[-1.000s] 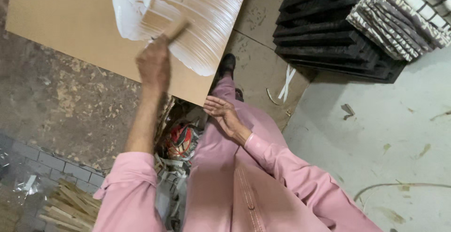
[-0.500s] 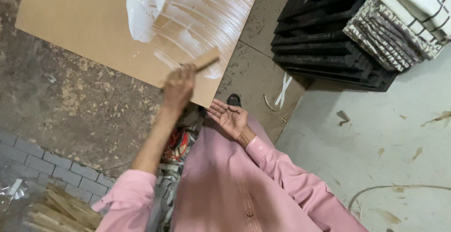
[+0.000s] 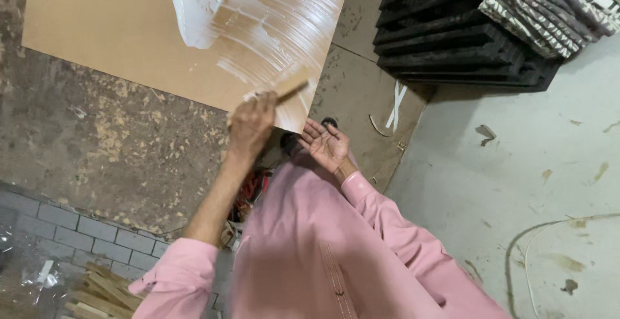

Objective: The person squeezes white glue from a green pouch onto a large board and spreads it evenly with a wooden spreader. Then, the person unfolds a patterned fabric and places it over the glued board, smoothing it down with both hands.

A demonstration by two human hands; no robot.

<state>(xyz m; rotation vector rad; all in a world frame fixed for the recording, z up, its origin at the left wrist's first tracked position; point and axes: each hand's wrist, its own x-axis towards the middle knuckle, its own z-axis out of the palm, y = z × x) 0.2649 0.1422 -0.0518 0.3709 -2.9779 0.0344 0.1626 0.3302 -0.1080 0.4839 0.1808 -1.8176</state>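
While the left hand (image 3: pixel 252 125) is closed around a flat wooden spreader (image 3: pixel 289 90), its blade lies on the lower right corner of the brown board (image 3: pixel 110 41), just above the middle of the frame. White glue (image 3: pixel 258 15) is streaked in curved bands across the board's upper right part, with a thicker blob near the top edge. The right hand (image 3: pixel 328 146) rests palm up and open, holding nothing, on the pink-clad knee just right of the spreader hand. A stack of black trays (image 3: pixel 452 35) fills the upper right; what look like wood strips (image 3: pixel 97 290) lie at the lower left, though blurred.
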